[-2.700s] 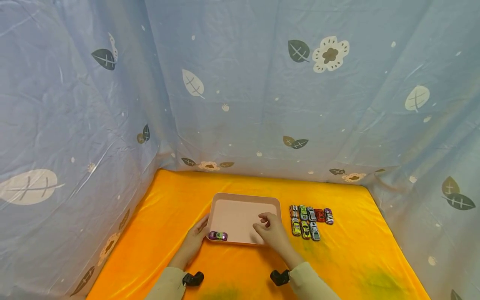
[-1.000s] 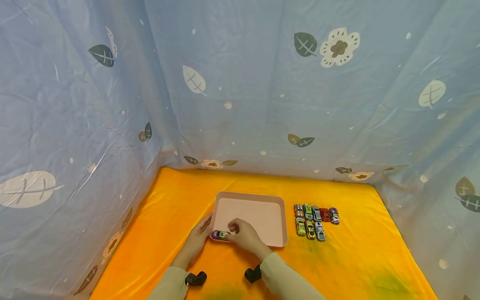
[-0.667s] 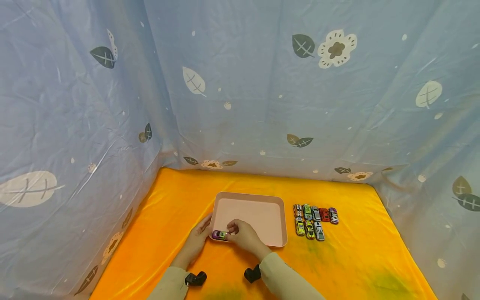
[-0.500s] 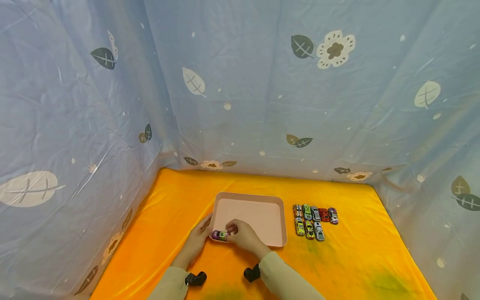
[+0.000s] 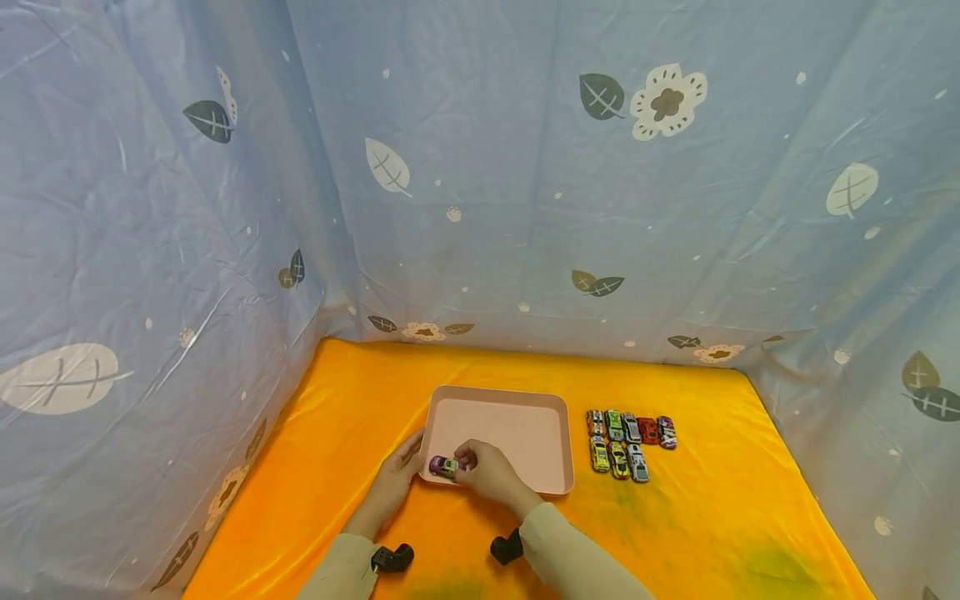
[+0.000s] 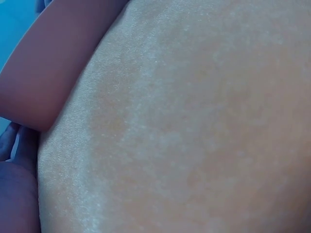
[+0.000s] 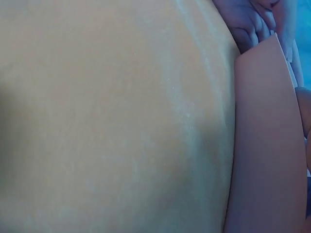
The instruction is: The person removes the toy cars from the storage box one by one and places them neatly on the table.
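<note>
A pink tray [image 5: 517, 425] lies on the orange cloth [image 5: 360, 400]. In its near left corner sits a purple toy car [image 5: 444, 466]. My right hand [image 5: 483, 472] pinches the car at its right end. My left hand [image 5: 397, 479] rests against the tray's left edge with its fingers fairly straight. Right of the tray, several toy cars [image 5: 628, 435] stand in two neat rows. In the left wrist view only the tray edge [image 6: 53, 68] and the cloth [image 6: 194, 126] show close up; the right wrist view shows the cloth [image 7: 107, 116] and the tray edge [image 7: 262, 145].
Blue curtains with leaf and flower prints [image 5: 525, 183] close off the back and both sides. The orange cloth ends at the curtains, with bare cloth [image 5: 735, 500] at the right front and behind the tray.
My right hand came from the tray's middle to the purple car and took hold of it. The car has since shifted slightly up and right in the corner. The left hand stayed put.
</note>
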The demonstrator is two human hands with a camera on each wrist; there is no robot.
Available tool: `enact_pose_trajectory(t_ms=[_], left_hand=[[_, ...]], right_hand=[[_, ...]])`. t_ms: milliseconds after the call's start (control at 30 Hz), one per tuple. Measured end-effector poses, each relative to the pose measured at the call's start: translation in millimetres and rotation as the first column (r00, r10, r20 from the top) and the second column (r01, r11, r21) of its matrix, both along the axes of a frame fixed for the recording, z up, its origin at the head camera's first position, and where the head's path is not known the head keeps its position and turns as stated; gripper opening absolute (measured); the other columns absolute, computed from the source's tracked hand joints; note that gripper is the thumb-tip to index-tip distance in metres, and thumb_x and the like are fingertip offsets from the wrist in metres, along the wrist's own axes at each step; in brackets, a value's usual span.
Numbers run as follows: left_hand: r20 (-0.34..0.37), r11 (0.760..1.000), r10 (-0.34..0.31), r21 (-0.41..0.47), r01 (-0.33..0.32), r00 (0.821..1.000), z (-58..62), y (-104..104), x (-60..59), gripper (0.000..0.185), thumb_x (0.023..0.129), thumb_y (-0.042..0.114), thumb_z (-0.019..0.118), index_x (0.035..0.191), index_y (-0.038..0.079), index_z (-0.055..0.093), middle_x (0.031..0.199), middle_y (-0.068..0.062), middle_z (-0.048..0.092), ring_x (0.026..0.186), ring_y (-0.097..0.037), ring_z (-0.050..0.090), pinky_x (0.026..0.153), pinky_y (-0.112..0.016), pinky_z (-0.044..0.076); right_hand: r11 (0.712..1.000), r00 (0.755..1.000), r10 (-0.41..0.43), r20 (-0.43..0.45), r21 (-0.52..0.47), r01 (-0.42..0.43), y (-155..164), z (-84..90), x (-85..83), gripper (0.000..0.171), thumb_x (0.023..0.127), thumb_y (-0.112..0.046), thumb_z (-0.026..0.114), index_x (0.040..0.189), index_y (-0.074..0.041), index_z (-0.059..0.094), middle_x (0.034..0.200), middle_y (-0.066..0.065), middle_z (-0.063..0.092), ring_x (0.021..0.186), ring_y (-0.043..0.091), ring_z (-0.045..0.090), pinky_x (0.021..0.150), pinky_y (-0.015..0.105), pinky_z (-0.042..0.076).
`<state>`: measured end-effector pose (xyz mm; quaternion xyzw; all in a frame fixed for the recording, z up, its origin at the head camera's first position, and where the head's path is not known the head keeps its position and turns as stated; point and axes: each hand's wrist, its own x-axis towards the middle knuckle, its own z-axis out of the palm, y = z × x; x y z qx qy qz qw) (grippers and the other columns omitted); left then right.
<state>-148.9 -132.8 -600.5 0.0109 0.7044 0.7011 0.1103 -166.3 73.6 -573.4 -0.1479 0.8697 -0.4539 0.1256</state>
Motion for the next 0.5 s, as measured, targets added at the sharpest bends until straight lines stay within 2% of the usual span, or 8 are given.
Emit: enact_pose_trajectory(t_ms=[167, 500], left_hand=[[0.011, 1.0, 0.008, 0.009, -0.008, 1.0, -0.3, 1.7, -0.7, 0.05, 0.105, 0.013, 0.042, 0.153, 0.015, 0.031, 0.155, -0.009, 0.031, 0.14, -0.028, 0.03, 0.112, -0.045, 0.027], [0.016, 1.0, 0.006, 0.001, -0.006, 1.0, -1.1, -0.5, -0.3, 0.05, 0.104, 0.016, 0.045, 0.153, 0.016, 0.031, 0.155, -0.01, 0.031, 0.14, -0.028, 0.029, 0.112, -0.045, 0.027]], right_hand=[[0.999, 0.999, -0.019, -0.046, 0.044, 0.021, 8.8, 6.9, 3.1, 0.029, 0.081, -0.013, 0.073, 0.108, -0.006, 0.065, 0.084, -0.003, 0.059, 0.074, 0.012, 0.052, 0.068, 0.028, 0.047], [0.993, 0.986, -0.104, -0.13, 0.037, 0.11, 36.6, 13.3, 3.4, 0.027, 0.083, -0.011, 0.07, 0.109, -0.006, 0.066, 0.085, -0.004, 0.059, 0.072, 0.012, 0.053, 0.066, 0.026, 0.048]])
